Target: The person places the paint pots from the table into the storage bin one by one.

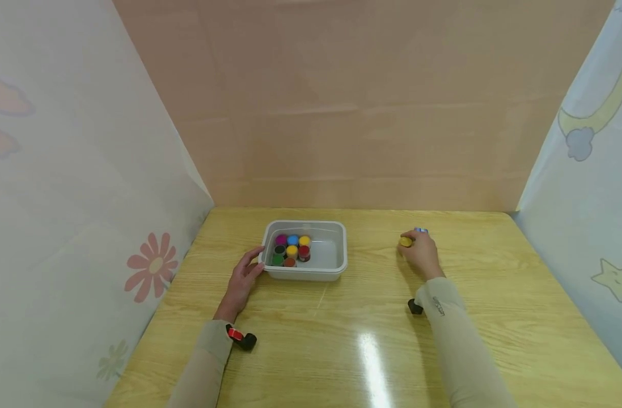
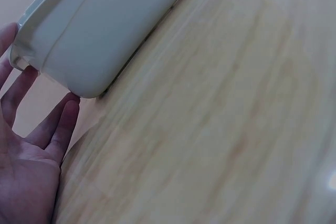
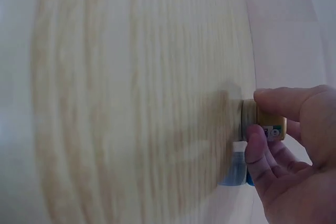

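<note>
My right hand point(image 1: 422, 253) pinches a small yellow paint jar point(image 1: 405, 242) between thumb and fingers, on the table's right half. In the right wrist view the yellow jar point(image 3: 272, 125) shows a label on its side. Beside it stands a small blue jar point(image 3: 235, 169), partly hidden by the fingers. My left hand point(image 1: 242, 281) touches the left end of a white plastic tub point(image 1: 345, 249), its fingers fairly straight and spread. Fingertips point(image 2: 69, 109) meet the tub's outer wall point(image 2: 113, 22) in the left wrist view. Several small paint jars point(image 1: 292, 252) sit in the tub's left part.
The wooden table point(image 1: 331, 328) reaches back to a plain tan wall point(image 1: 362, 113). White printed sheets stand at both sides, with a pink flower point(image 1: 154, 265) on the left and a star point(image 1: 619, 280) on the right. The tub's right part shows bare floor.
</note>
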The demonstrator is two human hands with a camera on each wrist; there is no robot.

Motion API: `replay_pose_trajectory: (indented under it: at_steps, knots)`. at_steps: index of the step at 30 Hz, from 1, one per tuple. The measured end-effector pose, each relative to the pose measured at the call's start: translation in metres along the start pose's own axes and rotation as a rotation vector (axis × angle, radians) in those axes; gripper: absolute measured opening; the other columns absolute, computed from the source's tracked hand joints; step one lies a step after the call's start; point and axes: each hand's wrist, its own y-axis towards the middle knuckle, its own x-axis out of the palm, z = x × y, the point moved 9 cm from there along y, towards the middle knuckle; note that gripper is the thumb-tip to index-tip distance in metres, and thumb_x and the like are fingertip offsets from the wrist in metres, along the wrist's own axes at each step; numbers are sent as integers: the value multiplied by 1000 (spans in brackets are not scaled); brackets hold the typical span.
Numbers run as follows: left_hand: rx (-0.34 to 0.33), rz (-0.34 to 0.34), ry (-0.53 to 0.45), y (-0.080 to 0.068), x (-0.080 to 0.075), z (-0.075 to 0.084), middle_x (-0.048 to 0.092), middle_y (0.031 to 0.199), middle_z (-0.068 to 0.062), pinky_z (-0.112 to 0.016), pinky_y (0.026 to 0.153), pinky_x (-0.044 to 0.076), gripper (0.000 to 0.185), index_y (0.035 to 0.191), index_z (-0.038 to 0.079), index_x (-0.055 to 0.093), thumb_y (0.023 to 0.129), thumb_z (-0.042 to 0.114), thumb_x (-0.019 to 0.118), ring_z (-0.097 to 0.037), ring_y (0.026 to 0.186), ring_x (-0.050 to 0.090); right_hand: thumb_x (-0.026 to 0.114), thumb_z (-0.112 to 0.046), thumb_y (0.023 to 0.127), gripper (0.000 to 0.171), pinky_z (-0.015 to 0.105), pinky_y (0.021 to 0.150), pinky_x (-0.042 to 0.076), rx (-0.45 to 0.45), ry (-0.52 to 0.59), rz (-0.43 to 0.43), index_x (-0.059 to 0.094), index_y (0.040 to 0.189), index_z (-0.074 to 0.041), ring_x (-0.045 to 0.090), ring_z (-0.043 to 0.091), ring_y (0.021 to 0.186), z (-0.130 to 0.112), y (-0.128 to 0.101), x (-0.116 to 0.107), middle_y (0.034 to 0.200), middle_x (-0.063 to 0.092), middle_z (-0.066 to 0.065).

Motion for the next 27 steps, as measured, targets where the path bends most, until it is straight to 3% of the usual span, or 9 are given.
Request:
replay_pose_trajectory:
  at_steps: [4,11,16,21,27]
  knots:
    - [-2,2,-6,0,1,0,39,163,-5,-14,103,45,50,153,21,49,106,32,60,-36,143,49,68,-12,98,43,60,106,48,30,9,-46,60,136,6,55,50,127,3,-4,4,138,58,33]
    - [-3,-1,2,-1,-1,0,37,165,-8,-14,103,45,50,155,18,47,107,30,59,-39,143,48,70,-17,97,44,58,102,50,33,-3,-39,59,132,7,58,48,122,0,-4,2,136,58,33]
    - [-8,6,10,-1,-2,0,38,164,-6,-15,103,45,50,154,21,48,107,32,59,-36,144,48,66,-23,100,48,57,104,49,58,57,-57,55,139,2,55,46,126,-5,-3,2,143,53,32]
    - [-18,12,13,-1,-1,-1,38,164,-4,-14,103,45,50,154,21,48,107,32,59,-35,144,48,63,-27,103,49,62,107,45,22,42,-35,56,143,1,50,51,132,-15,-1,-3,145,50,35]
    - [-15,14,1,-1,1,2,38,164,-8,-13,102,45,50,154,18,47,107,29,60,-37,144,47,60,-36,105,50,51,92,57,0,158,12,59,141,-2,62,44,117,-26,-2,-10,141,54,28]
